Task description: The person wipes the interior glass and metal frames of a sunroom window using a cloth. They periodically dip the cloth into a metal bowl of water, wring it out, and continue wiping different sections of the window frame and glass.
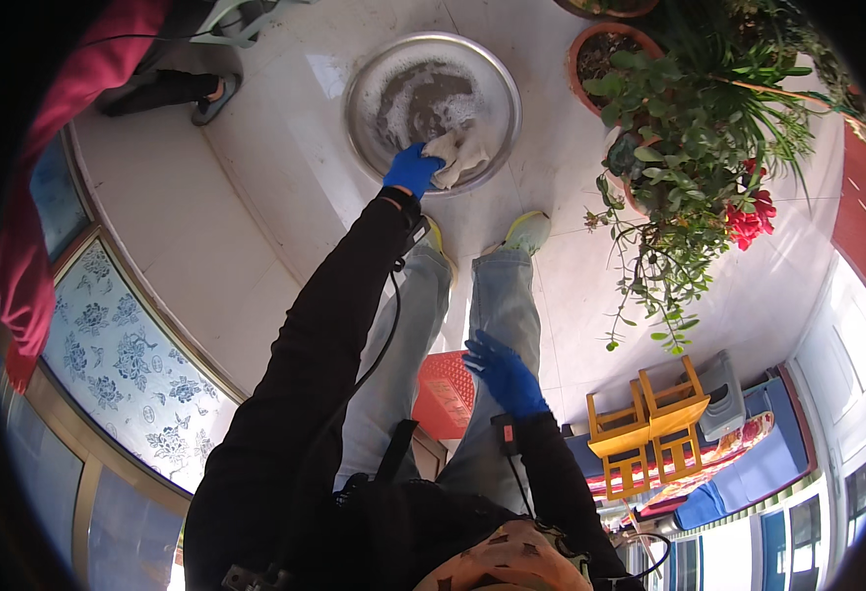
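Note:
A wide round metal basin (pixel 510 111) stands on the pale tiled floor beyond my feet, holding murky, foamy water. My left hand (pixel 414 170), in a blue glove, is at the basin's near rim and grips a wet off-white cloth (pixel 458 156). The cloth lies partly bunched inside the near side of the basin. My right hand (pixel 505 375), also in a blue glove, is low over my right leg, fingers extended and holding nothing. A red plastic stool or similar seat (pixel 444 395) with a perforated top shows between my legs.
Potted plants (pixel 662 140) with trailing leaves and red flowers stand on the right. Stacked yellow wooden chairs (pixel 647 428) and a grey plastic stool (pixel 722 399) are at lower right. Another person's foot (pixel 218 100) shows at upper left. Red fabric (pixel 34 288) hangs at far left beside patterned panels (pixel 126 354).

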`<state>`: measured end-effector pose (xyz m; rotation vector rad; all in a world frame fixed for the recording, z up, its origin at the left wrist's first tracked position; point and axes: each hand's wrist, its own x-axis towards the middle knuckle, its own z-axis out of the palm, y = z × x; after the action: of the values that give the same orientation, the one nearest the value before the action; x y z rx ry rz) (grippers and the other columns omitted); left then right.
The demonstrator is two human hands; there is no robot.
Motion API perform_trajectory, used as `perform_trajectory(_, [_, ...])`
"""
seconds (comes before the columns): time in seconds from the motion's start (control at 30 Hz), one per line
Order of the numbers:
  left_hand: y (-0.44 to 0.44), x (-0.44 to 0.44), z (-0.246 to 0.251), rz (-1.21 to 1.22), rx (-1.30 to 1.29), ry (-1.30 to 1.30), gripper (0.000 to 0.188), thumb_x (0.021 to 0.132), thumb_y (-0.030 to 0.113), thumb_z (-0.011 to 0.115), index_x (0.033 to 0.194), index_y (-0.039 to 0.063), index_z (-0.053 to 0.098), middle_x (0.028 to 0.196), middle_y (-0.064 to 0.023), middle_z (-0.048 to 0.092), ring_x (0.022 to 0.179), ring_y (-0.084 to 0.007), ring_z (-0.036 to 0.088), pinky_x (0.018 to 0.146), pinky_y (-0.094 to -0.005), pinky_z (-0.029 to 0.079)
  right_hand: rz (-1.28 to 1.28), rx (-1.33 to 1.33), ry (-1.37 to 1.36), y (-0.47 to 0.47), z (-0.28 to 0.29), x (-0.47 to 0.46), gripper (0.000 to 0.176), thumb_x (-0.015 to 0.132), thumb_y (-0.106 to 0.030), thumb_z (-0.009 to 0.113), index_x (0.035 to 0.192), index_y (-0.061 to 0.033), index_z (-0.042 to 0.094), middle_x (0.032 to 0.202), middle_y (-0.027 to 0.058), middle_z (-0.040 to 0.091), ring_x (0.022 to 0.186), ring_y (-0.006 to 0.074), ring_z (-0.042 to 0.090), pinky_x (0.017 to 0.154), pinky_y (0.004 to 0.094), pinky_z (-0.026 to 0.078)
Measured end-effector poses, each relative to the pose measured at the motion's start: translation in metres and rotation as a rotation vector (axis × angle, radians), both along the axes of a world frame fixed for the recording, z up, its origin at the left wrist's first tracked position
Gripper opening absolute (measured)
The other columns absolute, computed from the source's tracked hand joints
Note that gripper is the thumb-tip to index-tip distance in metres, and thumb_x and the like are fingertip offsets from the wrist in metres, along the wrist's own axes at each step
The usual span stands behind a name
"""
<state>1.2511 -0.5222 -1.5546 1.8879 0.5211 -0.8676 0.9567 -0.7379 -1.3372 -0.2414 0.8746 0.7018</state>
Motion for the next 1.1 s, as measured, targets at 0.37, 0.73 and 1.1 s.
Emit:
perform_trajectory(0.37, [0.011, 0.070, 0.235, -0.097, -0.296, -0.090, 0.040, 0.087, 0.013, 0.067, 0.124, 0.000, 0.062, 0.111, -0.0100, 0.069, 0.102, -0.0186, 0.064, 0.093, -0.0310, 0.049, 0.207, -0.687, -0.409, -0.039, 0.009, 0.161, 0.060, 0.091, 0.003, 0.057, 0.149, -0.0047, 0.043, 0.143, 0.0142, 0.053, 0.130, 0.0251, 0.052, 0.110, 0.0351, 0.041])
perform_trajectory(0.73, [0.023, 0.096, 0.444, -0.076, -0.565, 0.038, 0.042, 0.088, 0.004, 0.053, 0.130, 0.002, 0.059, 0.107, -0.0034, 0.065, 0.097, -0.0113, 0.062, 0.083, -0.0245, 0.050, 0.584, -1.531, -1.066, -0.003, 0.092, 0.278, 0.120, 0.069, -0.024, 0.088, 0.162, -0.0164, 0.012, 0.163, 0.0197, 0.022, 0.149, 0.0383, 0.025, 0.120, 0.0503, 0.022])
perform_trajectory(1.1, [0.034, 0.083, 0.428, 0.169, -0.668, -0.029, 0.037, 0.089, 0.002, 0.051, 0.125, 0.004, 0.061, 0.108, -0.0030, 0.065, 0.098, -0.0108, 0.063, 0.084, -0.0240, 0.051, 0.221, -0.755, -0.851, 0.027, 0.071, 0.291, 0.051, 0.091, -0.007, 0.052, 0.141, 0.0018, 0.049, 0.135, 0.0117, 0.058, 0.125, 0.0198, 0.055, 0.107, 0.0304, 0.043])
